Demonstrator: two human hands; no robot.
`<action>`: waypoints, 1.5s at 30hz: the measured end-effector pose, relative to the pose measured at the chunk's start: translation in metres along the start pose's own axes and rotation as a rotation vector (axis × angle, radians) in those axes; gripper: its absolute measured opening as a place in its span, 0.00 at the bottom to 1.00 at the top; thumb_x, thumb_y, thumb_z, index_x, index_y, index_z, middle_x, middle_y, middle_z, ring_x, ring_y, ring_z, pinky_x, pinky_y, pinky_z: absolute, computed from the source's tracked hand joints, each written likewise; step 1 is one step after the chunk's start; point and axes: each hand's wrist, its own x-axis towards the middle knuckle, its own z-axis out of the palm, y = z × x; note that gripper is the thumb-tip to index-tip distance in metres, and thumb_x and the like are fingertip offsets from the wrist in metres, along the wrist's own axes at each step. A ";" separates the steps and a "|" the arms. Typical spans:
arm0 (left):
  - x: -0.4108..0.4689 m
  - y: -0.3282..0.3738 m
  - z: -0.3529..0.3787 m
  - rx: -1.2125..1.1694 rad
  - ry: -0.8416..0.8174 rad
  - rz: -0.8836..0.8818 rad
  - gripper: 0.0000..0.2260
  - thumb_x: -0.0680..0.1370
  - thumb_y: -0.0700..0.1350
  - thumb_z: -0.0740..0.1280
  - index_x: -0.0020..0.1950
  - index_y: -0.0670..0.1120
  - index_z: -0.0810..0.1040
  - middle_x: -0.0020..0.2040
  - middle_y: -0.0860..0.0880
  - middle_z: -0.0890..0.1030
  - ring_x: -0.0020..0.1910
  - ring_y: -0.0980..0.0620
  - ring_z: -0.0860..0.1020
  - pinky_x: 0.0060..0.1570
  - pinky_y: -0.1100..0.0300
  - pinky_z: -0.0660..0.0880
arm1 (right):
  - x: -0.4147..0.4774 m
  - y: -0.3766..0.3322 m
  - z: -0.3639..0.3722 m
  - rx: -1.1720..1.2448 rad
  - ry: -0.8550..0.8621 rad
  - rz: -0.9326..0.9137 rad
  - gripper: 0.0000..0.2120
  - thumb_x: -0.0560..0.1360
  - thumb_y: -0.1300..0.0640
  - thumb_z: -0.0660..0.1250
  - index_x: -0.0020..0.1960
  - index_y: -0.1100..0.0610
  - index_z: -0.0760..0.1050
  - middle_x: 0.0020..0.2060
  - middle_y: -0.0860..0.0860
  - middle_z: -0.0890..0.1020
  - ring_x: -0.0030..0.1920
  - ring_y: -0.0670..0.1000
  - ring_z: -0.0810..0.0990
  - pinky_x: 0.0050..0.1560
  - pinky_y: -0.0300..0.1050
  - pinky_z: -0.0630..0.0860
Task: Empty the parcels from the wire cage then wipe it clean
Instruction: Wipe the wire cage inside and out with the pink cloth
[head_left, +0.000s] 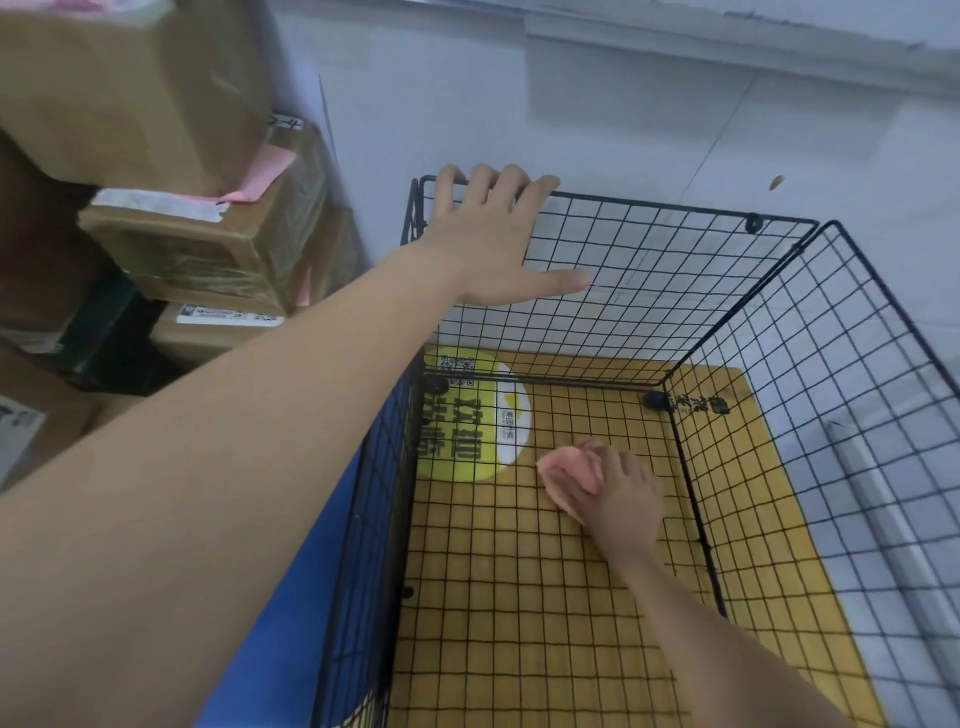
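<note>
down inside the black wire cage (675, 291), on its mesh floor: right hand (618, 499) pressed low, fingers (608, 462) curled shut around a crumpled pink cloth (569, 475), cloth touching the grid just right of a round yellow-green sticker (472, 415) with printed characters. beneath the mesh, a yellow mat (753, 467) showing through and reaching past the cage's right wall. no parcels inside the cage.

up at the far left corner: left hand (493, 239) laid over the top rim of the back panel, fingers (498, 182) hooked over the wire and closed on it, thumb stretched flat along the inner face of the mesh. left forearm crossing the whole view from the lower left up to that corner, passing above the cage's left wall.

off to the left, outside the cage: brown cardboard parcels (208, 234) stacked in a pile against the pale wall (623, 104), several with white shipping labels, one with a pink slip (265, 171) stuck on top, a dark green box (111, 332) wedged low in the stack. pile near the cage's left side; touching or not, cannot tell.

beside the cage's lower left wall, a strip of blue (291, 571) on the floor. cage open at the top, right panel leaning slightly outward at its upper corner.
</note>
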 end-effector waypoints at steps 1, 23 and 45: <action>0.000 0.001 -0.001 -0.003 -0.005 0.000 0.44 0.70 0.75 0.50 0.78 0.49 0.49 0.73 0.47 0.59 0.73 0.44 0.55 0.70 0.42 0.46 | 0.000 0.020 -0.005 -0.032 -0.009 0.052 0.33 0.72 0.27 0.51 0.57 0.52 0.74 0.43 0.49 0.80 0.43 0.48 0.77 0.42 0.41 0.74; -0.008 0.003 -0.002 0.013 -0.033 0.027 0.46 0.69 0.76 0.52 0.78 0.53 0.44 0.77 0.44 0.53 0.76 0.42 0.49 0.70 0.36 0.40 | -0.099 -0.134 -0.006 0.317 -0.102 -0.420 0.23 0.76 0.37 0.58 0.62 0.50 0.73 0.51 0.44 0.76 0.50 0.46 0.71 0.51 0.40 0.70; -0.011 -0.002 0.006 -0.037 0.008 0.039 0.51 0.63 0.80 0.52 0.78 0.53 0.47 0.77 0.43 0.53 0.76 0.41 0.47 0.72 0.37 0.41 | -0.097 0.058 -0.060 -0.120 -0.194 0.014 0.24 0.75 0.40 0.62 0.62 0.57 0.70 0.53 0.55 0.76 0.52 0.53 0.75 0.59 0.49 0.73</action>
